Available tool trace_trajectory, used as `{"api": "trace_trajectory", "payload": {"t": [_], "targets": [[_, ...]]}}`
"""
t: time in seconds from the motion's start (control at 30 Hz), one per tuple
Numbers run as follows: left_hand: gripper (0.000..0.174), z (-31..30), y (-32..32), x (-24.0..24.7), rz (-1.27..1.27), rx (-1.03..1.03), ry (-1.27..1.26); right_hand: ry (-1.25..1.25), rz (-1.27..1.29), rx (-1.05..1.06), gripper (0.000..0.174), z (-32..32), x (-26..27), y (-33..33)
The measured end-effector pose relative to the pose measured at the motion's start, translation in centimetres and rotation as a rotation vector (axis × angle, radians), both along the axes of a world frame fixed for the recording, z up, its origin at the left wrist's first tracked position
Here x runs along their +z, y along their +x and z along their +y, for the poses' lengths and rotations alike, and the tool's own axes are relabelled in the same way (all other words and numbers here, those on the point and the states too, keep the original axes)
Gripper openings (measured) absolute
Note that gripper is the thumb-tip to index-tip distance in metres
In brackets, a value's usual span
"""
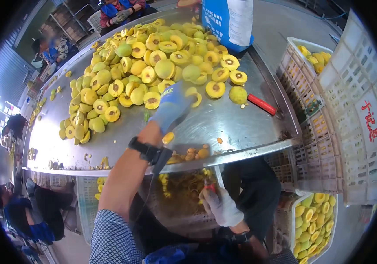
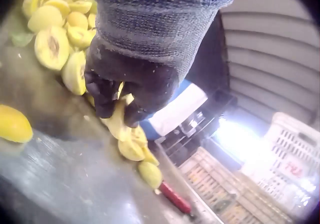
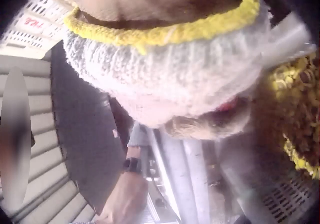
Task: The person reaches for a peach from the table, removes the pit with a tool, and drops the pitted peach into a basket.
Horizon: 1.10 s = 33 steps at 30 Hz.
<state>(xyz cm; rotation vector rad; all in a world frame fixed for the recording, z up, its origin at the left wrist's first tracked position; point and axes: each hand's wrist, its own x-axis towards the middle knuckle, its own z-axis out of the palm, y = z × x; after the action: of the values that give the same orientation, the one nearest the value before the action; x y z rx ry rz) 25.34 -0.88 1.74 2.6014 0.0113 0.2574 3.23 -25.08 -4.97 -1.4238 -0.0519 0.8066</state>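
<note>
My left hand [image 1: 173, 102], in a blue-grey glove with dark coated fingers, is at the near edge of a heap of halved yellow peaches [image 1: 153, 57]. In the left wrist view its fingers pinch a peach half [image 2: 118, 124]. Low in front of the table's edge, my right hand [image 1: 223, 207] in a white knit glove grips a small tool by its red handle [image 1: 209, 188]. The tool's working end is blurred in the head view, and the right wrist view shows only a bit of red inside the curled fingers.
A red-handled tool [image 1: 262, 104] lies on the steel table [image 1: 241, 127] at right. Peach pits [image 1: 190, 155] gather by its near rim. A blue-and-white bag [image 1: 228, 22] stands behind. Crates [image 1: 314, 145] are stacked at right; peach scraps [image 1: 182, 189] lie below. Other people sit at left.
</note>
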Motion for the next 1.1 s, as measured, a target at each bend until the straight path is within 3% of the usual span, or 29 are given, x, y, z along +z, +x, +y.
{"api": "trace_trajectory", "payload": {"t": [0.07, 0.1, 0.17, 0.2, 0.23, 0.27, 0.3, 0.4, 0.43, 0.53, 0.7, 0.73, 0.8, 0.83, 0.9, 0.93, 1.03, 1.07, 1.1], "targets": [[0.046, 0.3, -3.7, 1.9, 0.003, -0.029, -0.252, -0.14, -0.179, -0.02, 0.01, 0.2, 1.1, 0.1], [0.045, 0.1, -6.3, 2.5, -0.025, -0.028, -0.376, -0.28, -0.461, -0.014, 0.01, 0.5, 1.6, -0.1], [0.04, -0.4, -11.6, 3.1, -0.072, -0.029, -0.549, -0.21, -0.639, -0.04, 0.014, 1.6, 3.1, 0.4], [0.037, -0.9, -14.0, 3.0, -0.088, -0.037, -0.599, -0.007, -0.525, -0.077, 0.017, 2.7, 4.2, 1.2], [0.034, -1.6, -16.0, 2.3, -0.155, -0.053, -0.822, 0.032, -0.539, -0.08, 0.019, 3.5, 5.2, 1.3], [0.032, -2.1, -17.7, 2.2, -0.224, -0.066, -0.753, 0.072, -0.554, -0.083, 0.021, 4.3, 6.3, 1.3], [0.032, -2.7, -19.3, 2.3, -0.221, -0.033, -0.856, -0.048, -0.702, -0.054, 0.022, 4.8, 7.5, 0.9], [0.035, -3.7, -21.8, 1.3, -0.199, 0.092, -1.074, -0.628, -1.605, 0.091, 0.029, 5.1, 7.1, -0.1], [0.037, -3.8, -22.1, 0.7, -0.188, 0.136, -1.13, -0.656, -1.616, 0.115, 0.029, 5.3, 6.4, -0.5], [0.038, -4.3, -22.3, -1.0, -0.306, 0.101, -0.978, -0.603, -1.445, 0.14, 0.029, 5.6, 6.4, -1.0], [0.031, -5.0, -22.2, -1.2, -0.291, 0.069, -1.178, -0.436, -1.098, 0.119, 0.03, 5.6, 7.4, -1.4], [0.03, -5.1, -22.2, -1.4, -0.283, 0.083, -1.21, -0.428, -1.124, 0.113, 0.03, 5.7, 7.1, -1.4], [0.034, -5.0, -22.2, -2.0, -0.279, 0.112, -1.2, -0.861, -1.622, 0.247, 0.031, 5.8, 5.8, -1.3], [0.039, -5.1, -22.3, -2.3, -0.285, 0.126, -1.159, -0.841, -1.627, 0.2, 0.03, 5.7, 5.6, -1.5], [0.043, -5.2, -22.3, -2.4, -0.3, 0.142, -1.11, -0.72, -1.505, 0.159, 0.029, 5.7, 5.7, -1.5], [0.043, -5.5, -22.3, -2.0, -0.312, 0.146, -1.104, -0.56, -1.293, 0.119, 0.028, 5.6, 5.8, -1.6], [0.04, -5.8, -22.3, -1.6, -0.307, 0.175, -1.105, 0.152, -0.162, -0.059, 0.026, 5.3, 6.7, -1.3], [0.039, -6.0, -22.4, -1.5, -0.297, 0.188, -1.11, 0.406, 0.138, -0.14, 0.026, 5.4, 6.7, -1.1], [0.034, -5.9, -22.3, -1.4, -0.299, 0.16, -1.091, 0.51, 0.321, -0.169, 0.025, 5.5, 6.6, -1.2]]}}
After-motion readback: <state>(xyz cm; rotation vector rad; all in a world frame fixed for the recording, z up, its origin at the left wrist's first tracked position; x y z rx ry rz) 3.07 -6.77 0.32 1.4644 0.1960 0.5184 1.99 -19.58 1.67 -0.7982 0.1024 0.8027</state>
